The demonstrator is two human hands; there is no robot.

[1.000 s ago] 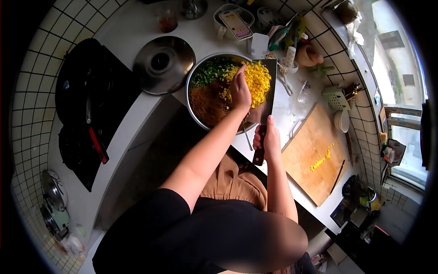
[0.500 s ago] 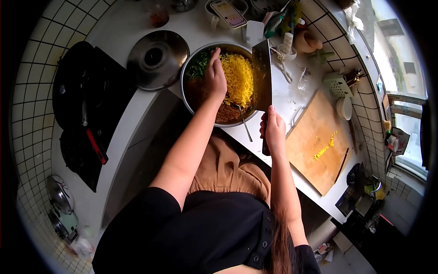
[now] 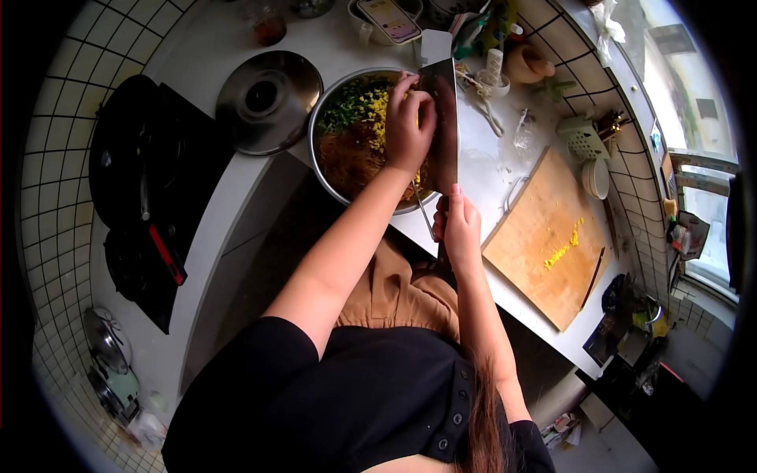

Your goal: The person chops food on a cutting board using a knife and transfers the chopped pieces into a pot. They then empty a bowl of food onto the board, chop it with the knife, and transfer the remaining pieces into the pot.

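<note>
My right hand (image 3: 460, 229) is closed around the handle of a cleaver (image 3: 446, 130), whose broad blade stands nearly on edge over the right rim of a metal bowl (image 3: 314, 150). My left hand (image 3: 412, 130) is above the bowl, fingers bent and apart, the tips at the blade's left face. Inside the bowl lie chopped greens (image 3: 341, 110), small yellow bits (image 3: 375, 110) that look like chopped egg, and a brown, noodle-like filling (image 3: 347, 158). A metal utensil handle (image 3: 423, 211) leans out over the near rim. My left hand and the blade hide the bowl's right part.
Left of the bowl lies a metal lid (image 3: 268, 126), beyond it a black stove (image 3: 189, 158). A wooden cutting board (image 3: 524, 236) at right carries yellow crumbs (image 3: 564, 251) and a dark stick (image 3: 593, 280). A phone (image 3: 390, 20) rests behind the bowl.
My left hand has moved right to the blade, its fingers now bent. The cleaver and my right hand have shifted slightly left. Less yellow shows in the bowl, more brown filling.
</note>
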